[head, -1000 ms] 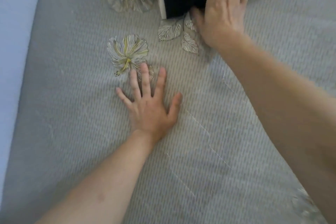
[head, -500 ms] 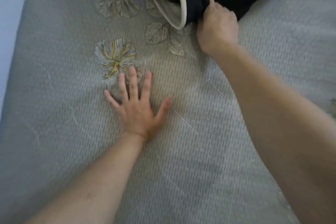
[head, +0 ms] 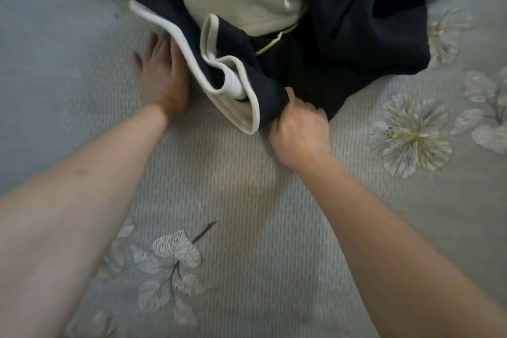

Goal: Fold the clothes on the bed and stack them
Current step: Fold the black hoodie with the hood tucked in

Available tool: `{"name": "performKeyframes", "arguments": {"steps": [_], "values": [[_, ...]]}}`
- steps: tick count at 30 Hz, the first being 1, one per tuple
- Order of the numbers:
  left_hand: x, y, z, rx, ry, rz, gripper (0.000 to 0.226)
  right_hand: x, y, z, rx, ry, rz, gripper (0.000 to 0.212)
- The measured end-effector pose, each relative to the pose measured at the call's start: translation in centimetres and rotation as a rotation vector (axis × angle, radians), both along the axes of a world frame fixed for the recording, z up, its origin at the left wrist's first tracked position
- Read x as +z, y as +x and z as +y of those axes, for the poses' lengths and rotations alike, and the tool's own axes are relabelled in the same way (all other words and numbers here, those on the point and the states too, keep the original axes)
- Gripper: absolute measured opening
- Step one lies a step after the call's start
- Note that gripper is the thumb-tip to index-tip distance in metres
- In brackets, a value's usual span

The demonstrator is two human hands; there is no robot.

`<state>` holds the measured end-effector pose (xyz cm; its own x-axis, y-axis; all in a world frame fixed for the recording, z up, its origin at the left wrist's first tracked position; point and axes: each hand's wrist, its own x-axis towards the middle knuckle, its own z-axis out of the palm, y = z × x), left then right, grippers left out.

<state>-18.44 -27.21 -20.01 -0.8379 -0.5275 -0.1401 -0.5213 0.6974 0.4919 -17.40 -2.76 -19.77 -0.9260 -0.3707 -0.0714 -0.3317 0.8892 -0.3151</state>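
Observation:
A crumpled dark navy garment [head: 356,35] with cream trim and a cream lining lies bunched on the bed at the top middle. My right hand [head: 300,129] grips a fold of its navy cloth near the cream-edged hem, fingers curled round the fabric. My left hand [head: 162,77] rests flat on the bedspread just left of the cream hem, fingers spread, its fingertips partly under the hem's edge.
The bed is covered by a grey ribbed bedspread [head: 233,200] printed with pale flowers and leaves. A flower print [head: 408,134] lies right of my right hand. A leaf print [head: 170,263] lies between my forearms.
My right hand closed on the navy garment and pulled it toward me across the bed. The garment now lies much nearer, beside my left hand, which stayed flat.

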Motion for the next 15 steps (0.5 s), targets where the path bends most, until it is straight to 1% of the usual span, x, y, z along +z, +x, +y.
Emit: {"name": "performKeyframes", "arguments": {"steps": [1,2,3,4,5,7,8,9,10,11,12,14,15], "values": [[0.4,1.4,1.1,0.017,0.068,-0.026,0.052,0.2,1.9,0.5,-0.017,-0.008,-0.015,0.036],[1.1,3.0,2.5,0.065,0.223,-0.020,0.055,0.6,4.0,1.0,-0.022,-0.001,-0.049,0.035],[2.1,4.8,4.1,0.147,0.429,0.016,0.060,1.0,6.1,1.4,-0.020,0.011,-0.093,0.034],[3.0,6.7,5.8,0.247,0.570,0.058,0.062,1.6,8.2,1.9,-0.019,0.012,-0.156,0.034],[3.6,8.7,7.5,0.331,0.619,0.065,0.055,2.5,10.1,2.3,-0.020,0.001,-0.247,0.035],[4.0,12.7,9.8,0.360,0.485,-0.001,0.031,4.3,13.1,3.4,0.007,-0.010,-0.496,0.039],[3.9,14.6,10.4,0.348,0.392,-0.048,0.025,5.2,14.1,3.9,0.049,-0.001,-0.634,0.040],[4.0,16.2,10.6,0.341,0.339,-0.086,0.025,6.2,14.8,4.4,0.110,0.024,-0.751,0.039],[4.1,17.7,10.6,0.323,0.316,-0.111,0.031,7.2,15.3,4.8,0.177,0.047,-0.799,0.036],[4.5,18.8,10.4,0.311,0.321,-0.136,0.039,8.2,15.4,5.2,0.227,0.052,-0.756,0.037],[5.0,19.5,10.1,0.311,0.327,-0.159,0.045,9.1,15.3,5.6,0.243,0.025,-0.620,0.042],[5.9,19.7,9.8,0.389,0.342,-0.159,0.047,10.3,14.5,7.0,0.216,-0.011,-0.316,0.065],[6.3,19.4,9.7,0.442,0.334,-0.153,0.044,10.4,13.7,8.1,0.205,0.024,-0.200,0.077]]}}
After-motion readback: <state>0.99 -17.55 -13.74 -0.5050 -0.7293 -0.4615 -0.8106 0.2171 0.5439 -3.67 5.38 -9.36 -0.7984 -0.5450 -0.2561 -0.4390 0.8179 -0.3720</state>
